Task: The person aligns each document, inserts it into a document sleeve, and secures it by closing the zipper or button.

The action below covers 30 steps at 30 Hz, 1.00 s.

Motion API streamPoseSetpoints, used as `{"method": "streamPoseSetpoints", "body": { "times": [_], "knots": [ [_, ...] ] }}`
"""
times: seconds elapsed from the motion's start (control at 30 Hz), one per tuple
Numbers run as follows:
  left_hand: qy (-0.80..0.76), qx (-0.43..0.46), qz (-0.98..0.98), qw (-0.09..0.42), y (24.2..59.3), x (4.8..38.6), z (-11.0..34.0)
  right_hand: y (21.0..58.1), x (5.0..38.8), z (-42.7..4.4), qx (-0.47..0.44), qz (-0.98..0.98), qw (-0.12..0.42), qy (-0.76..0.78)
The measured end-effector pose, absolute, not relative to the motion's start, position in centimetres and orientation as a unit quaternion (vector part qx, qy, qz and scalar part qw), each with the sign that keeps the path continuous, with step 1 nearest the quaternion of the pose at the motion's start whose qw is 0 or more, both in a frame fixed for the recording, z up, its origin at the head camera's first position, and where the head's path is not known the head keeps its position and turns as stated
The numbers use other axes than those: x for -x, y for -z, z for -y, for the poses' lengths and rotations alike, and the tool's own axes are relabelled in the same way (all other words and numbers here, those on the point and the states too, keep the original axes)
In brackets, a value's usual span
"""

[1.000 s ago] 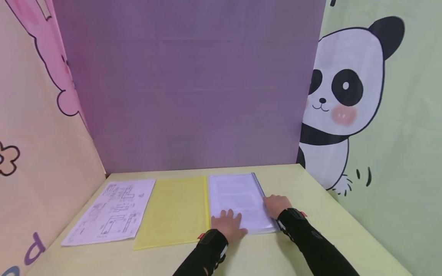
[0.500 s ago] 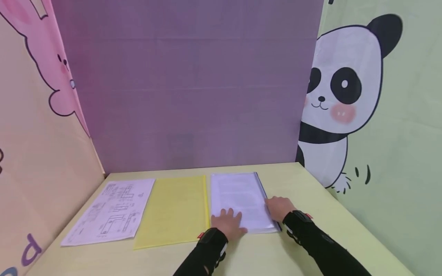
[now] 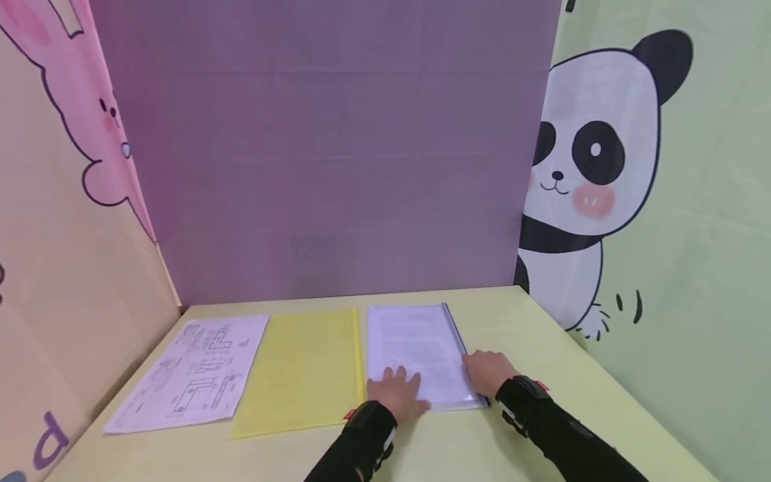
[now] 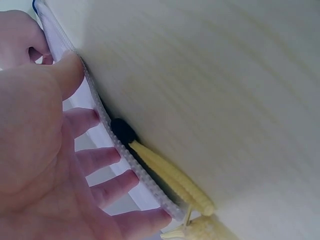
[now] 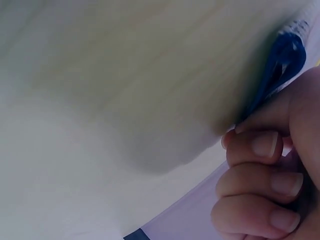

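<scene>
A clear report cover (image 3: 400, 335) with printed sheets inside lies on the table. Along its right side runs a dark blue spine bar (image 3: 454, 327), whose looped end (image 5: 287, 55) shows in the right wrist view. My left hand (image 3: 396, 395) rests on the cover's lower left part with its fingers spread. In the left wrist view its fingertips (image 4: 127, 180) lie over the cover near its edge. My right hand (image 3: 489, 371) pinches the spine bar between thumb and curled fingers, near the lower right corner.
Left of the clear cover lies a yellow report cover (image 3: 301, 368) with a yellow spine bar. Beyond it is a sheet of technical drawings (image 3: 193, 375). A purple panel (image 3: 331, 167) stands behind the pale table (image 3: 578, 408), with printed cloth walls on both sides.
The clear cover has shifted slightly right, leaving a narrow gap beside the yellow one. My right hand has moved a little right with the spine bar; the left hand has barely moved.
</scene>
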<state>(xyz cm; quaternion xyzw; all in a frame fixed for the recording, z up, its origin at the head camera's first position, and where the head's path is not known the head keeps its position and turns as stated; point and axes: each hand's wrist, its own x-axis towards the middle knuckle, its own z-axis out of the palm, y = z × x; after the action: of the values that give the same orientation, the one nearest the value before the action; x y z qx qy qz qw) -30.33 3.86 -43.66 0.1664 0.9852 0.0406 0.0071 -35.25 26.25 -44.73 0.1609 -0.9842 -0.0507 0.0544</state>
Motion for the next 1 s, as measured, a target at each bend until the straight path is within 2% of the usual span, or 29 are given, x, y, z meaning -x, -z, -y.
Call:
{"method": "streamPoseSetpoints", "body": {
  "times": [0.33, 0.53, 1.0],
  "knots": [
    [-0.046, -0.163, -0.985, 0.022, 43.6, 30.1, -4.0, 44.8, 35.1, -26.5, -0.165, 0.984, 0.047, 0.053],
    [-0.049, -0.163, -0.985, 0.016, 43.6, 30.0, -4.0, 44.6, 35.0, -26.6, -0.157, 0.986, 0.021, 0.047],
    [-0.045, -0.16, -0.986, 0.005, 43.3, 29.7, -4.0, 44.1, 33.4, -26.7, -0.175, 0.983, 0.02, 0.051]
  ]
}}
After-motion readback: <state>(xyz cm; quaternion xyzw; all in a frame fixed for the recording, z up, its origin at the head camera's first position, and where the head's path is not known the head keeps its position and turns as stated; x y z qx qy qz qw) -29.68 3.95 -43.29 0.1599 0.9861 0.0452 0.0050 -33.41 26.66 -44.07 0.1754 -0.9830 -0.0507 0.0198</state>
